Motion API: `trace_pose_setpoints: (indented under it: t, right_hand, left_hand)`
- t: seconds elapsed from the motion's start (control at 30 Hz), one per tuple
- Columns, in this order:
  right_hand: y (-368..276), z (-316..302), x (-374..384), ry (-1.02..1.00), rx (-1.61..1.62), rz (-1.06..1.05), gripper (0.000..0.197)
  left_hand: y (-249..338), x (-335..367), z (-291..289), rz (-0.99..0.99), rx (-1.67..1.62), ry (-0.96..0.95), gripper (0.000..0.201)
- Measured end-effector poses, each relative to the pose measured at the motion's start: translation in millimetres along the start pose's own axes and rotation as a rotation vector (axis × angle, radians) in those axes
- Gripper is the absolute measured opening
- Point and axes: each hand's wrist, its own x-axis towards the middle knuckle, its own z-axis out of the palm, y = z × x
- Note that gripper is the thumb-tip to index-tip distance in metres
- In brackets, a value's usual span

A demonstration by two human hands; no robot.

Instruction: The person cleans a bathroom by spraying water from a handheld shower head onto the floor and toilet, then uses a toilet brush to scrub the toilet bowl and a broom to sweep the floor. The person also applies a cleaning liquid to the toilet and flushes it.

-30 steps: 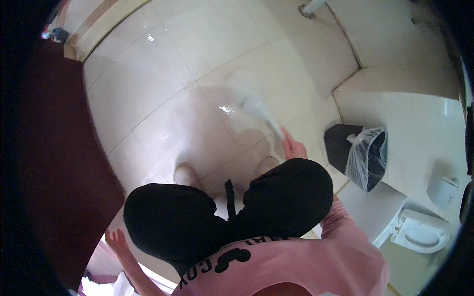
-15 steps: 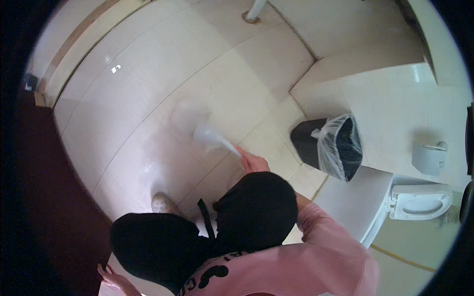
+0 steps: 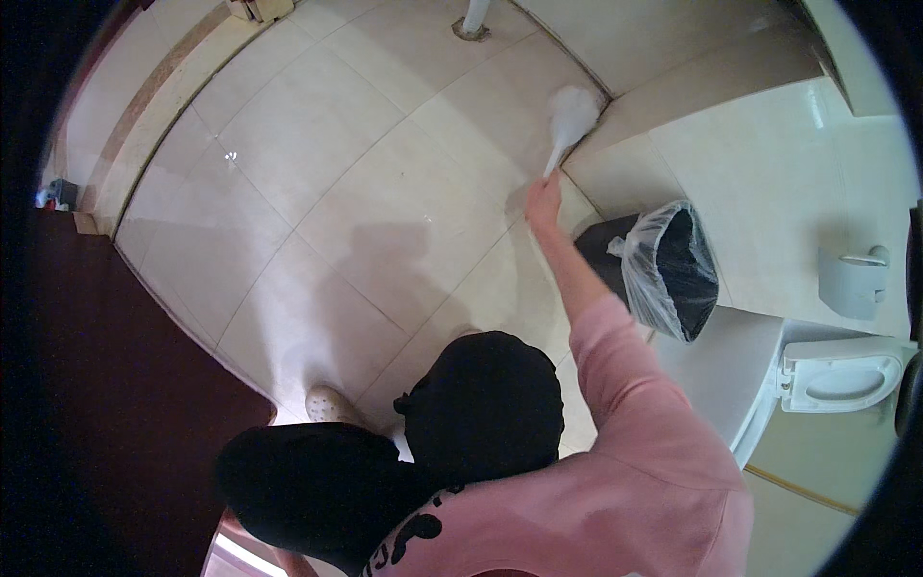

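Observation:
My right hand [image 3: 544,200] is closed round the thin white handle of a white hand brush [image 3: 574,113]. The brush's wide, pale head lies at the floor corner, where the tiles meet the wall, at the far right. My right arm, in a pink sleeve, stretches forward past the bin. At the lower left, my left hand [image 3: 231,522] shows only in part beside my black-trousered leg. Its fingers are mostly hidden, and I see nothing held in it.
A black bin [image 3: 613,252] with a clear plastic liner stands right of my arm. Behind it are a toilet [image 3: 788,377] with its seat showing and a paper holder [image 3: 851,283] on the wall. A white pipe [image 3: 475,17] meets the floor ahead. A dark red panel [image 3: 125,385] lies left.
My right hand has carried the brush from the middle of the floor forward and right to the wall corner, the arm now stretched out. My left hand has slipped mostly behind my leg.

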Motion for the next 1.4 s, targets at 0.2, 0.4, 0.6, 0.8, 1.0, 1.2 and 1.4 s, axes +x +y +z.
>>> trace_pose_setpoints:
  t: [0.2, 0.4, 0.6, 0.8, 1.0, 1.2, 1.4]
  right_hand:
    - [30, -74, -199, -0.364, -0.033, -0.202, 0.052]
    - [44, -104, -228, -0.703, -0.07, -0.28, 0.05]
    - [-18, -28, -190, -0.65, 0.024, -0.188, 0.048]
    - [-20, -48, -247, -1.339, -0.027, -0.234, 0.052]
    - [-141, -13, -282, -1.716, -0.241, -0.412, 0.063]
    - [-195, 25, -314, -1.767, -0.383, -0.919, 0.063]
    - [-209, 29, -315, -1.761, -0.202, -0.558, 0.054]
  left_hand:
    - [55, -15, 83, -0.088, -0.036, -0.103, 0.045]
    - [136, -22, 188, -0.002, 0.025, -0.368, 0.052]
    - [182, -12, 224, 0.411, 0.165, -1.079, 0.025]
    - [118, -61, 249, 0.122, 0.558, -1.953, 0.044]
    - [95, -86, 232, -0.623, -0.113, -1.624, 0.045]
    - [76, -45, 203, 0.559, 0.073, -1.302, 0.036]
    - [67, 9, 177, -0.714, -0.25, -0.68, 0.031]
